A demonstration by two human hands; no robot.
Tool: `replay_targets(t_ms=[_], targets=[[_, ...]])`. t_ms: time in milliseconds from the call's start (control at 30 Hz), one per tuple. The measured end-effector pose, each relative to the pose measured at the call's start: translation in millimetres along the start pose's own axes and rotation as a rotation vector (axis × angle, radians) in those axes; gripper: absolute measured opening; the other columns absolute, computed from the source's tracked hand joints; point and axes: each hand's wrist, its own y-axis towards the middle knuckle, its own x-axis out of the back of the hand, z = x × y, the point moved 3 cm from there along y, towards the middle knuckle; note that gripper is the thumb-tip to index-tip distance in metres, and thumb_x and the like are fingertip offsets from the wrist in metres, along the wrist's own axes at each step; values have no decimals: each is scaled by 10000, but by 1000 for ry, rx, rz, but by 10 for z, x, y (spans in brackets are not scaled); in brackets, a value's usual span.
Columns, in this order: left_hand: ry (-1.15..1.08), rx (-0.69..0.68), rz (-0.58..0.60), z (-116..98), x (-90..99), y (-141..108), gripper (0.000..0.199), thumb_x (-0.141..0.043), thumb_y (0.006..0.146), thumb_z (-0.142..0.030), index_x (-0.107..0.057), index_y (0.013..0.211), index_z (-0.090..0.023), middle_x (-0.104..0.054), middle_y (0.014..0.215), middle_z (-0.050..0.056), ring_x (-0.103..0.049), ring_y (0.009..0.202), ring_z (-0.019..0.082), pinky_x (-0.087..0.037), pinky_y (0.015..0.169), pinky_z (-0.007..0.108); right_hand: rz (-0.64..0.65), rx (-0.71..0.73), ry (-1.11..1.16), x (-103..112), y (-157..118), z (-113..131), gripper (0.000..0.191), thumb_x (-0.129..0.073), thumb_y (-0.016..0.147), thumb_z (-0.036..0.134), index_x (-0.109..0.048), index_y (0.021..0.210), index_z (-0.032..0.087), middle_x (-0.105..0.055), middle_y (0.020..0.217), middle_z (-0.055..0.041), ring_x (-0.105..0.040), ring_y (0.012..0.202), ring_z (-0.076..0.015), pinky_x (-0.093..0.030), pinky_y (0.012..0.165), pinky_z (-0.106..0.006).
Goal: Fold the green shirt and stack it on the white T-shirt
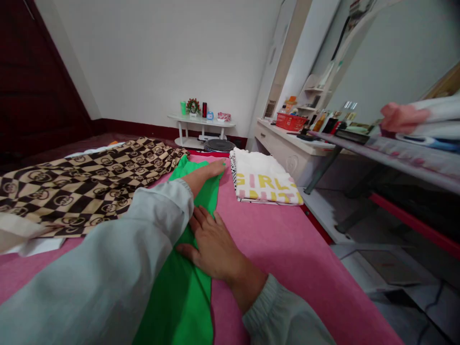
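A long green cloth (pixel 187 292) lies lengthwise on a pink surface (pixel 262 249). My left hand (pixel 214 168) reaches forward to the cloth's far end and rests at its right edge; its fingers are small and partly hidden, so their grip is unclear. Nearer to me, my right hand (pixel 210 242) lies flat on the middle of the cloth, fingers spread, holding nothing. Right of the far end sits a folded white cloth (pixel 264 175) with yellow and pink letters. To the left spreads a brown and cream checkered cloth (pixel 108 179).
A small white table (pixel 201 121) with a green cup and flowers stands by the back wall. Along the right side are a white dresser (pixel 283 143) with a red basket (pixel 291 121) and a grey shelf (pixel 395 158) crowded with items.
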Motion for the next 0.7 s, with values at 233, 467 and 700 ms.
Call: replay_targets(t_ms=[233,467,700], targets=[[151,-56,-113,-195,-8,-898,301,-546,831,-381,-642,1026,-173,-651,1038,103,-592,972,246,-467,857,342,-60,7,74,3,-5,-33,635,-529,866,531,-419,1374,167,-443,1427,-125,-343,1329,-261,-239,1095,-460],[7,-134,-68,-17,-42,-1233,290,-547,823,-199,-664,1087,-176,-626,1098,77,-565,1049,190,-430,957,284,-341,-203,265,58,81,-328,235,-451,903,210,-686,906,207,-689,881,-23,-599,829,-154,-432,743,-264],[141,-157,-94,-143,-39,-1371,277,-436,898,-239,-676,1015,-167,-611,1144,101,-534,1064,225,-432,928,342,-424,-235,81,192,198,-514,229,-439,870,209,-660,809,207,-663,804,-23,-587,785,-167,-421,722,-261]])
